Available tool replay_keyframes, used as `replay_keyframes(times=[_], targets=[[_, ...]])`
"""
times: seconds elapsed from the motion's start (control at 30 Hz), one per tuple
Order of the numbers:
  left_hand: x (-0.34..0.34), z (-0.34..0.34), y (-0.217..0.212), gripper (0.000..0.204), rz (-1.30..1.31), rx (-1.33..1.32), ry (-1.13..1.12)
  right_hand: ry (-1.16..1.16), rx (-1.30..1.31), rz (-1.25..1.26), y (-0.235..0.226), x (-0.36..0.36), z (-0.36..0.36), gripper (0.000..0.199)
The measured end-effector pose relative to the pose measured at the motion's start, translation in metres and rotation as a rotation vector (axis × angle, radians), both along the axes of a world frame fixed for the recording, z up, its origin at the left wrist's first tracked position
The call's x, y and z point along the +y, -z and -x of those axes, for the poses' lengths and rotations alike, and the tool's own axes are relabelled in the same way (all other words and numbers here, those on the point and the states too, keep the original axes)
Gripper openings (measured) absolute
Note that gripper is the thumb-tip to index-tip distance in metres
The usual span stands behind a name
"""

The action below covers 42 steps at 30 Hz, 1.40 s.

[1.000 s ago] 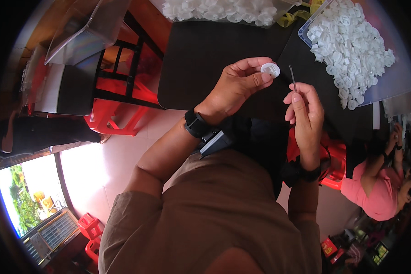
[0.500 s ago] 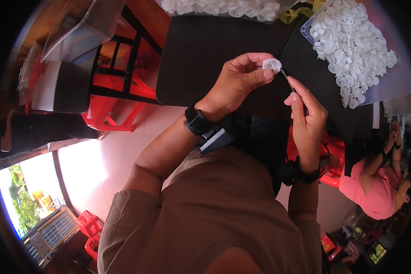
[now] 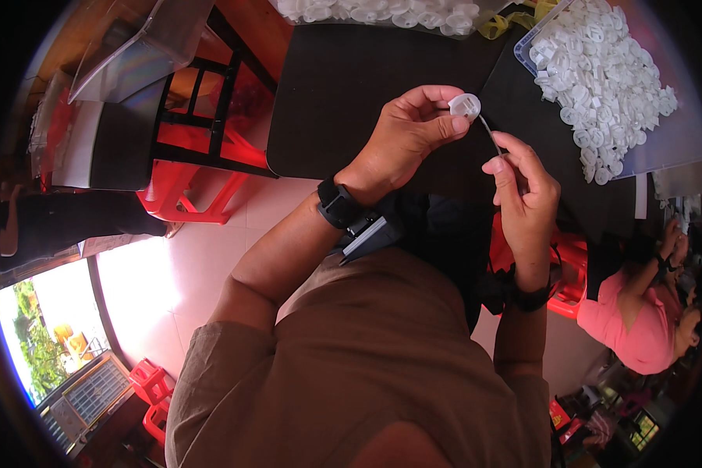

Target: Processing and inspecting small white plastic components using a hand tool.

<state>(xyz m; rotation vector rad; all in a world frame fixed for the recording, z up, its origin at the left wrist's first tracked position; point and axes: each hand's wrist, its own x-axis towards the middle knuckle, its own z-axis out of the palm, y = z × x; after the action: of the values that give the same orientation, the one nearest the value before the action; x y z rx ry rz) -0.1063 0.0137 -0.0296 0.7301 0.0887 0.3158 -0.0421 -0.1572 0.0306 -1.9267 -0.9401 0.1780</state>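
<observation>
Above the dark table, my left hand [image 3: 421,125] pinches a small round white plastic part [image 3: 465,106] between thumb and fingers. The part has a slot-like opening in its face. My right hand [image 3: 526,179] grips a thin grey metal tool [image 3: 488,132] between thumb and forefinger. The tool's far end is at the lower right edge of the white part; whether they touch I cannot tell. Its exact kind is too small to make out.
A bin [image 3: 525,53] heaped with similar white parts [image 3: 600,86] stands at the right of the black tabletop [image 3: 366,101]. More white parts [image 3: 382,11] lie along the far edge. Red stools [image 3: 187,187] stand left. Another person in pink [image 3: 632,324] sits at right.
The white part has turned slightly in my left fingers, showing more of its face. The metal tool's angle has shifted a little with my right fingers.
</observation>
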Motion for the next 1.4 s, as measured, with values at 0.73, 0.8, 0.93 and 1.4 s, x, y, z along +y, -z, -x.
replay_keyframes(times=[0.73,0.8,0.93,1.4], targets=[[-0.002,-0.003,0.004,0.034,-0.095,-0.033,-0.047,-0.016,-0.173,-0.022,0.002,0.009,0.001,0.04],[-0.002,-0.003,0.003,0.034,-0.097,-0.028,-0.05,-0.011,-0.161,-0.005,0.002,0.009,0.001,0.04],[-0.003,-0.003,0.002,0.035,-0.105,-0.023,-0.057,-0.001,-0.135,-0.006,0.002,0.01,0.002,0.04],[-0.005,-0.001,0.001,0.033,-0.149,-0.023,-0.091,0.004,-0.162,0.011,-0.001,0.011,0.005,0.039]])
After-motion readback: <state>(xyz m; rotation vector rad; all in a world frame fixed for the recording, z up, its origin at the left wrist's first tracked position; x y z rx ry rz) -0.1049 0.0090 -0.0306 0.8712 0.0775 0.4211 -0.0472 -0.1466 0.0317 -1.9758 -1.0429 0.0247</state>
